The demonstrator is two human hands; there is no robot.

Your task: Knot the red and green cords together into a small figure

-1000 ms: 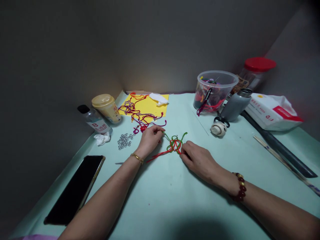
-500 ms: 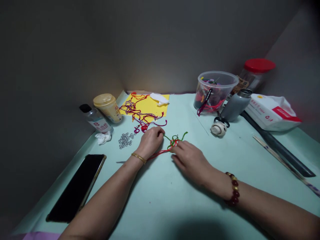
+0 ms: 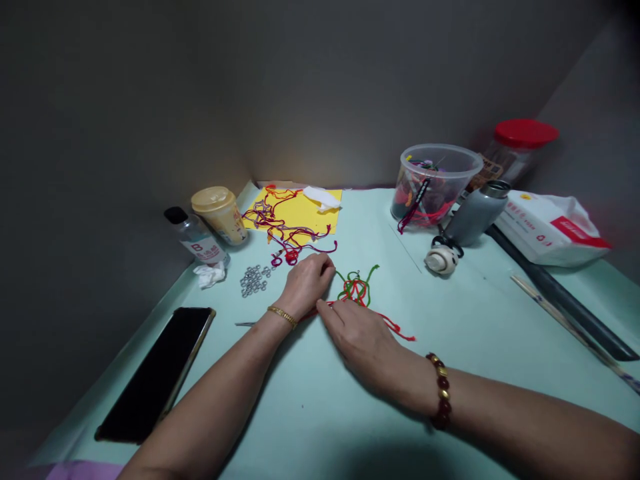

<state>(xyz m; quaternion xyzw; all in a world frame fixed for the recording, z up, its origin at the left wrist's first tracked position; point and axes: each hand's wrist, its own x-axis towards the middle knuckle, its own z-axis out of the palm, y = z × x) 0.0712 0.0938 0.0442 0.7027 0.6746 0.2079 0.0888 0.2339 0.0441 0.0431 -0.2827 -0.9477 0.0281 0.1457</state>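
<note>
The right hand (image 3: 363, 340) has slid leftward since half a second ago, off the right part of the knotwork (image 3: 354, 291), and is now just below the left hand (image 3: 307, 283). Its move has bared red cord ends (image 3: 397, 328) trailing from the knotwork on the side away from the left hand. The left hand has hardly shifted.

The knotwork lies nearer the person than the yellow sheet (image 3: 307, 213) and to the right of it, flat and loose: open loops of red and green cord interlaced, with a green tip (image 3: 374, 270) poking up. The left hand's fingers are pinched together on a green strand (image 3: 339, 273) running out of it. The right hand's fingertips are at red cord beside the left wrist; whether they grip it I cannot tell.

Counted around the yellow sheet: left of it, one cup (image 3: 223, 217) and one bottle (image 3: 203, 245); left and nearer the person, one phone (image 3: 157, 373); just in front, one pile of small metallic pieces (image 3: 254, 280), too many to count. Right of it are one clear tub (image 3: 457, 183), one grey flask (image 3: 475, 217), one red-lidded jar (image 3: 526, 135) and one tissue pack (image 3: 550, 227). Tangled purple cords (image 3: 300, 235), their number unclear, lie partly on it.
</note>
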